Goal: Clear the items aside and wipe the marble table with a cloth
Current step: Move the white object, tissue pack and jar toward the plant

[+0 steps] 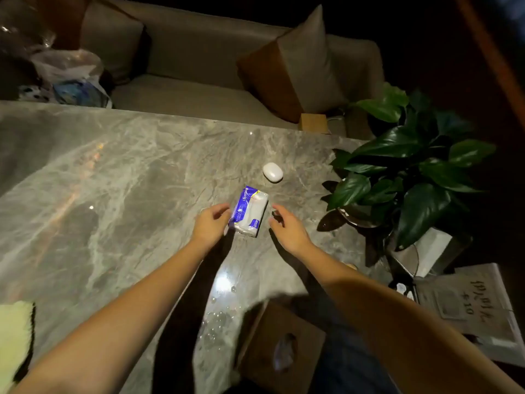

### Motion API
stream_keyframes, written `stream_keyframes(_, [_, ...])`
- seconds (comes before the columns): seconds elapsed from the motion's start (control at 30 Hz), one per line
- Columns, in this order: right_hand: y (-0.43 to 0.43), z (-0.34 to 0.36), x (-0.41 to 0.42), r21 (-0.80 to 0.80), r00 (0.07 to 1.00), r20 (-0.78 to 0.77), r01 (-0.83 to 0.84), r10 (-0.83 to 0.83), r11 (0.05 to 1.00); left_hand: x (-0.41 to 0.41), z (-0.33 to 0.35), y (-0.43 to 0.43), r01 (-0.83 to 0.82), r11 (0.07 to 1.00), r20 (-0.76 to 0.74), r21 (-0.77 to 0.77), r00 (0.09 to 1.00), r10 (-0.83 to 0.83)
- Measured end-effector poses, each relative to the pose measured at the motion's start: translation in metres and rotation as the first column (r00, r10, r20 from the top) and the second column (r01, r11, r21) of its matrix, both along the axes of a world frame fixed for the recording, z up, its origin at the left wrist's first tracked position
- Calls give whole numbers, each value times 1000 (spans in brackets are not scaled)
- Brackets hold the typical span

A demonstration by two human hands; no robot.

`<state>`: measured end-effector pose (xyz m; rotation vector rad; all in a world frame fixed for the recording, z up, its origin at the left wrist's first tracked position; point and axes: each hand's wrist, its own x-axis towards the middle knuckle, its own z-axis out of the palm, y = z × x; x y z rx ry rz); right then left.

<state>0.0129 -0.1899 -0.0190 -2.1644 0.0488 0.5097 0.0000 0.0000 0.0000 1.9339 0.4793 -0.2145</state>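
A blue and white tissue pack (250, 213) lies on the grey marble table (119, 172), right of centre. My left hand (211, 223) is at the pack's left edge, fingers curled and touching or nearly touching it. My right hand (287, 227) hovers just right of the pack, fingers apart, holding nothing. A small white rounded case (272, 172) sits beyond the pack. A pale yellow cloth (15, 336) lies at the table's near left edge. Water droplets (218, 311) glisten on the marble between my forearms.
A leafy potted plant (403, 166) stands at the table's right end. A brown tissue box (281, 348) sits at the near edge. A grey booklet (466, 305) lies at the right. A sofa (184, 61) with a cushion (295, 66) and plastic bags (71, 72) is behind the table.
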Motion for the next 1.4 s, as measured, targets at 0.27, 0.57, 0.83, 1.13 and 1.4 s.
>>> stream_keyframes(0.27, [22, -11, 26, 105, 990, -94, 117, -107, 988, 36, -26, -9, 38, 999, -119, 4, 992, -38])
stream_keyframes(0.57, [23, -18, 25, 128, 973, -82, 226, -217, 966, 28, -36, -19, -82, 979, -91, -185, 994, 66])
stream_keyframes(0.83, [-27, -15, 11, 40, 949, -66, 310, -307, 950, 10, -20, -66, -55, 916, -249, -397, 967, -50])
stream_keyframes(1.13, [-45, -12, 5, -43, 931, 2, 364, -365, 930, 4, -8, -74, -45, 910, -338, -413, 935, -107])
stream_keyframes(1.4, [-36, -11, 52, 119, 905, 17, 420, -425, 900, 54, 6, -46, -94, 912, -307, -400, 951, -37])
